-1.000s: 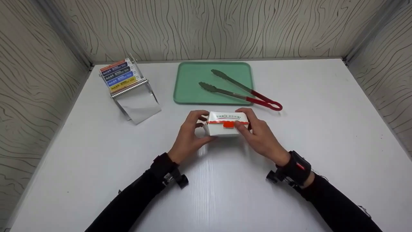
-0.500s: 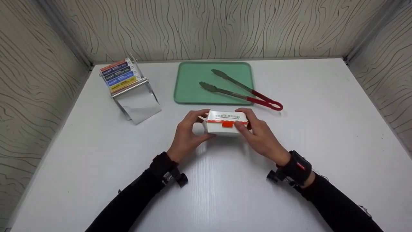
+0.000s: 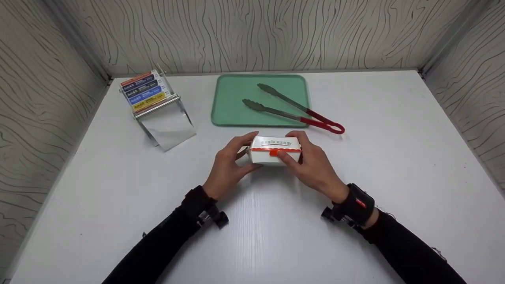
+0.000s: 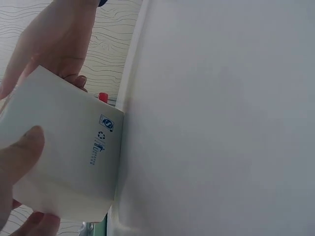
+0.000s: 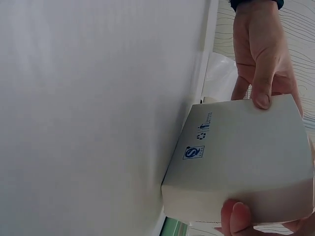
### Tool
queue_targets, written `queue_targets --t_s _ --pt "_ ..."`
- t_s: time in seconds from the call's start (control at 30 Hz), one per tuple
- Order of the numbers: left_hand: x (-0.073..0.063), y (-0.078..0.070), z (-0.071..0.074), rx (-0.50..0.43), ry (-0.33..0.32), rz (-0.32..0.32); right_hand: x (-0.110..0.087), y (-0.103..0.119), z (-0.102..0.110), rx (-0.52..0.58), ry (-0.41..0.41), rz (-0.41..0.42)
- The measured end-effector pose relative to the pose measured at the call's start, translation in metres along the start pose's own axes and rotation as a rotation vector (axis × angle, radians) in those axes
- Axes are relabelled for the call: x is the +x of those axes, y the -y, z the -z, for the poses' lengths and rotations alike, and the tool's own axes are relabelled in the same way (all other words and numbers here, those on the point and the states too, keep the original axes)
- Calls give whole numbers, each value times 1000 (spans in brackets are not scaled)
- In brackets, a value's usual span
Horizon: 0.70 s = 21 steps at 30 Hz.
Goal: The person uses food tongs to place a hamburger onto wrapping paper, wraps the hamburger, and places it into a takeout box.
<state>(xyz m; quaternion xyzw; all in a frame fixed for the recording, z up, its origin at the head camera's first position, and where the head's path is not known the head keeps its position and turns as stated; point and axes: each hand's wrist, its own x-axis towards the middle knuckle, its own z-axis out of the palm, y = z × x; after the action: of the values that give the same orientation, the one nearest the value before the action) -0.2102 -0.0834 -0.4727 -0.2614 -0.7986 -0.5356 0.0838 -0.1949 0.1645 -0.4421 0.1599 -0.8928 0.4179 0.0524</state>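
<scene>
A small white paper food box [image 3: 272,159] with an orange-red stripe, green lettering and a folded-over orange tab sits between both hands near mid-table in the head view. Its lid is down. My left hand [image 3: 227,167] grips the left end, thumb low at the front and fingers behind. From the right, my right hand [image 3: 317,167] holds the box, its thumb on the orange tab and its fingers round the far side. Both wrist views show the plain face of the box [image 5: 246,152] with small blue printed marks; the left thumb [image 4: 29,147] lies against that face.
Beyond the box lies a green tray [image 3: 232,114]. Metal tongs with red handles [image 3: 323,125] rest spread across it, handles over its right edge. At the back left, a metal rack [image 3: 158,106] holds several coloured cartons, with a white sheet hanging at its front. Patterned walls enclose the table.
The box has shifted slightly left, with its front tipped a little. My right hand has moved left and its thumb now covers part of the orange tab. Tray, tongs and rack stay put.
</scene>
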Motion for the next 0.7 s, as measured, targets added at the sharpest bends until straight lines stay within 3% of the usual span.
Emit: queue_targets --t_s 0.37,0.7 --pt "1 -2 1 -21 52 75 2 -2 -1 -7 7 -22" --pt "2 -3 0 -3 49 63 4 -2 -1 2 8 -29"
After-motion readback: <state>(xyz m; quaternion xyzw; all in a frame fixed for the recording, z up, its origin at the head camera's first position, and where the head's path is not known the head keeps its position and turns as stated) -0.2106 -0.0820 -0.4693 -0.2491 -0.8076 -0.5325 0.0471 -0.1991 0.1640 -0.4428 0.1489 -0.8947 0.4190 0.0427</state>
